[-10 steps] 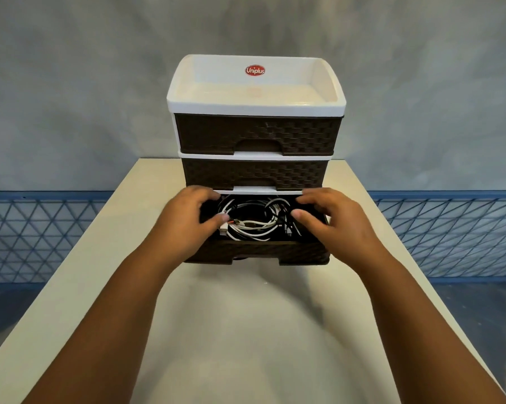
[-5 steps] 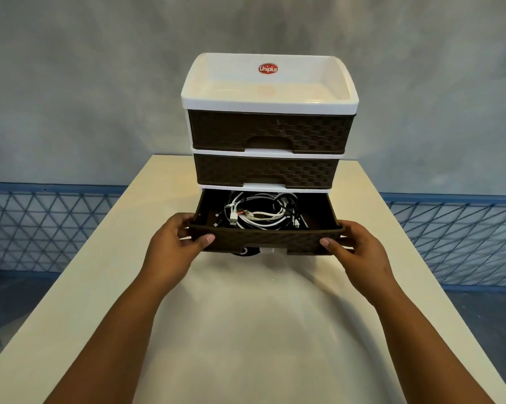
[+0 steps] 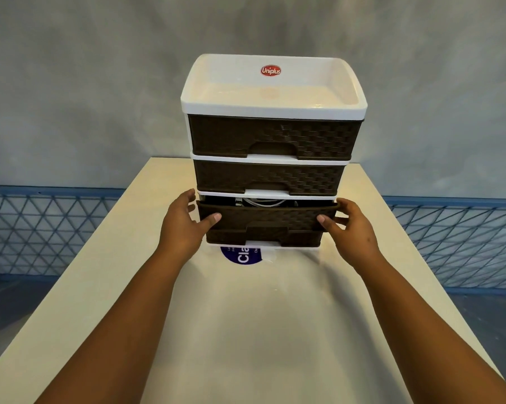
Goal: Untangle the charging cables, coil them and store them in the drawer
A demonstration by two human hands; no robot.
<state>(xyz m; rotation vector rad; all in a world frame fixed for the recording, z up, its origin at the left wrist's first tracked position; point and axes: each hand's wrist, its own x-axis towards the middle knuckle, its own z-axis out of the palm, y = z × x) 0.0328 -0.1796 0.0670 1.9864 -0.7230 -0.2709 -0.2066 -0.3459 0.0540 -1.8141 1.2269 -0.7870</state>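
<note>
I grip the light, rigid bottom drawer (image 3: 264, 218) at both front corners, left hand (image 3: 181, 225) and right hand (image 3: 351, 228) pinching it, charging cables (image 3: 263, 202) loose inside.

- The drawer (image 3: 264, 218) front under my thumbs looks like dark brown plastic moulded in a basket-weave pattern, matt and ribbed.
- The drawer unit (image 3: 273, 107) has a white plastic frame and top tray, smooth and glossy, with light glinting on the rim.
- The red sticker (image 3: 270, 70) on the tray looks shiny.
- The cables (image 3: 263, 202) in the gap look like smooth white plastic-coated cord.
- The table (image 3: 246, 330) is a smooth cream surface with a soft sheen.
</note>
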